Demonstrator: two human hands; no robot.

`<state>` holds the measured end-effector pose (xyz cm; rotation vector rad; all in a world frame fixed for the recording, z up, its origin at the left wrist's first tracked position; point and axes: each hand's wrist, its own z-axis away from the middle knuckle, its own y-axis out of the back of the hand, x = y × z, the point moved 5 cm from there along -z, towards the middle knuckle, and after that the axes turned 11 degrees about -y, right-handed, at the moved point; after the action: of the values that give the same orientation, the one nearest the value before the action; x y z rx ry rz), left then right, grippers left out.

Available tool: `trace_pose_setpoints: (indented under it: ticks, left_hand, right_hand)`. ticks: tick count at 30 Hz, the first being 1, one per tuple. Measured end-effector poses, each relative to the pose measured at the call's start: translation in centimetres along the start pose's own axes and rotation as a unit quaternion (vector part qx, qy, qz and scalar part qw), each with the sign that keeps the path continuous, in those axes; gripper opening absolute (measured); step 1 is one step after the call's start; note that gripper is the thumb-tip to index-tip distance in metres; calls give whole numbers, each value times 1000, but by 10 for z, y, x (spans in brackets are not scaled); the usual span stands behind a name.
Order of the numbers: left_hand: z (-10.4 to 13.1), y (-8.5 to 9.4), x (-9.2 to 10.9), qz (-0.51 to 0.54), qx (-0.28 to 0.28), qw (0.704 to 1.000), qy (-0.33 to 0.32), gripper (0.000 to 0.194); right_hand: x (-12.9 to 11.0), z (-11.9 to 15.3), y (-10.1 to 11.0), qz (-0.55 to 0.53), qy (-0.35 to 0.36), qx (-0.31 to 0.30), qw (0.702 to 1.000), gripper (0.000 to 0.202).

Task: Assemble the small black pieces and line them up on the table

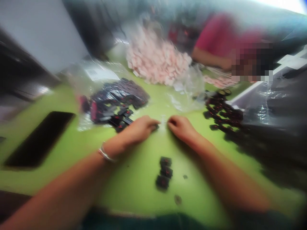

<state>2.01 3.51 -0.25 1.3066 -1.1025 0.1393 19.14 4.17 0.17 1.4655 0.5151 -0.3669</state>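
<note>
My left hand [142, 128], with a bracelet at the wrist, is closed above the green table. A small dark piece [155, 126] shows at its fingertips; blur hides its details. Facing it across a narrow gap, my right hand [180, 127] has its fingers curled in, and whatever they may hold is hidden. Between the two hands lies a small whitish, see-through item [163, 122], too blurred to name. Closer to my body, three small black blocks with reddish marks [165, 172] sit in a short row, touching or nearly so.
A clear plastic bag [100, 72] spills black parts [120, 95] at the left, near a dark flat rectangle [39, 139]. Pale pink pieces [158, 60] are heaped at the back. More black parts [223, 111] lie right, beside a plastic-covered box [271, 95]. A person in pink [218, 38] sits opposite.
</note>
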Motion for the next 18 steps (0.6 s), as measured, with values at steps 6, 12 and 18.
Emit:
trace_pose_setpoints:
  ticks: [6,12,18]
  left_hand:
    - [2,-10,-2,443,49,889,109,43]
    - [3,-16,4,564,72,815,110,36]
    - [4,-22,-1,576,59,810,95,34]
  right_hand:
    - [-15,14,19,-245,40,47,968,9]
    - [-27,25,11,-320,38,10,946,12]
    - [-25,23,6,-317,32,10,948,12]
